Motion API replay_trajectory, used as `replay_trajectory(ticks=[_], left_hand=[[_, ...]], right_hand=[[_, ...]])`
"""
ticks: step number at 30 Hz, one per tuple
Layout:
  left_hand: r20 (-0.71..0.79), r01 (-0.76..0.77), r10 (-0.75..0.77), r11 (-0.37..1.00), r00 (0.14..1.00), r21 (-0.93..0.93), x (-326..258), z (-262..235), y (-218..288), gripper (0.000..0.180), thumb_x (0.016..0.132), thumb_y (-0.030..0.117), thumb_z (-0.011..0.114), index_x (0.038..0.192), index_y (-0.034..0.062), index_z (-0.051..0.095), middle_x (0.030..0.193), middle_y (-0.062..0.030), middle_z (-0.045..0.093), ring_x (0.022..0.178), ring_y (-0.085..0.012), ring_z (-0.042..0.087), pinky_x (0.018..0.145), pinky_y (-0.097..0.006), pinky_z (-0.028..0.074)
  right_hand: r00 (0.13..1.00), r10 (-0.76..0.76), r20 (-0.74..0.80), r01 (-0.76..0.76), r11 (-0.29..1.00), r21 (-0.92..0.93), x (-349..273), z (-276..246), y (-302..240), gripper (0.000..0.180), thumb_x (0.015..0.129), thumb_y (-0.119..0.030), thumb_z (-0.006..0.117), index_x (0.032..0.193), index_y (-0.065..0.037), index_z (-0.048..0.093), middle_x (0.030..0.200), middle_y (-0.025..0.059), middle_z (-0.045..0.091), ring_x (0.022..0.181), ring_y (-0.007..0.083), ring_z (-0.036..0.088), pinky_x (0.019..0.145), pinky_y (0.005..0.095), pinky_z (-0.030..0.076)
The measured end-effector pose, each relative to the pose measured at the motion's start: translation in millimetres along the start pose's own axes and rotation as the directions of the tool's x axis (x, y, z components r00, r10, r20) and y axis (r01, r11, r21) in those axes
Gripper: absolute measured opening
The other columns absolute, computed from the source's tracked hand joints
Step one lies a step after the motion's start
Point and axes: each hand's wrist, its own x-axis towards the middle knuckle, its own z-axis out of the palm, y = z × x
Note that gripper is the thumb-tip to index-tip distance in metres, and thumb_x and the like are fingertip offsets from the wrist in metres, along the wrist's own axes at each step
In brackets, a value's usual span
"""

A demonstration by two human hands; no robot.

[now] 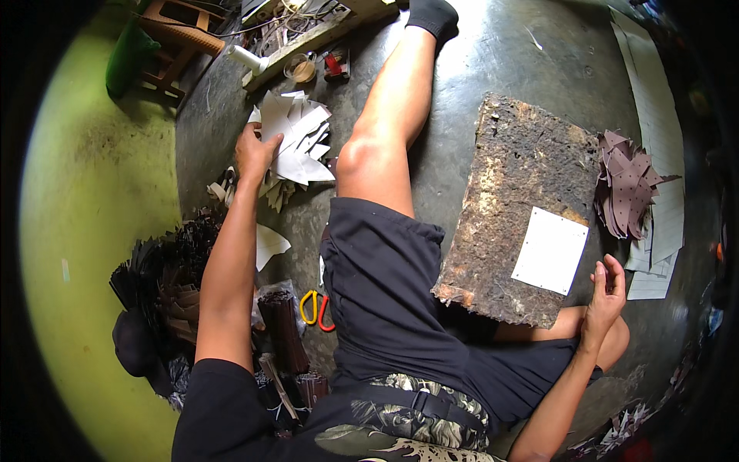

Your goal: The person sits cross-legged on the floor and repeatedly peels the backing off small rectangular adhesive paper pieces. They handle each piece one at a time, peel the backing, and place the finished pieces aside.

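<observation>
At the upper left, my left hand point(257, 152) closes on the edge of a loose pile of white cut pieces point(296, 138) with pointed corners; how many it grips is hidden. A rough, worn brown slab point(500, 169) slopes across near my bent right leg. On its lower right part lies a flat white four-sided sheet point(551, 250) with small dark dots along its edges. My right hand point(605, 296) is empty beside the slab's right edge, its fingers apart. Just beyond it rests a stack of brown cut pieces point(627, 185) with small holes.
Long pale sheets point(654, 138) lie on the floor at far right. Scissors with yellow and red handles point(316, 310) and bundles of dark strips point(283, 331) sit left of my lap. A small clear bowl point(302, 69) and a brown stool point(178, 42) are at upper left.
</observation>
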Motion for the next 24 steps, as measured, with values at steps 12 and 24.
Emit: replay_trajectory(ticks=[12,24], left_hand=[[0.185,0.074,0.107,0.643,0.977,-0.762,-33,-79,67,0.027,0.115,0.018,0.076,0.134,-0.0015,0.077,0.114,-0.0004,0.079,0.1,-0.01,0.072,0.091,-0.026,0.058],[0.455,-0.306,0.866,0.499,0.206,-0.811,-246,-100,344,0.021,0.106,0.013,0.077,0.124,0.0033,0.075,0.103,-0.0182,0.078,0.103,-0.0427,0.076,0.09,-0.052,0.059]], right_hand=[[0.998,-0.057,0.032,0.054,0.994,0.095,-8,3,-35,0.03,0.115,-0.007,0.073,0.144,0.003,0.073,0.13,0.0073,0.077,0.114,0.0131,0.073,0.1,0.0284,0.06],[0.913,0.169,0.372,-0.328,0.847,0.419,-62,29,-142,0.024,0.106,-0.001,0.083,0.129,0.002,0.079,0.094,-0.0003,0.075,0.087,0.0049,0.068,0.079,0.0212,0.054]])
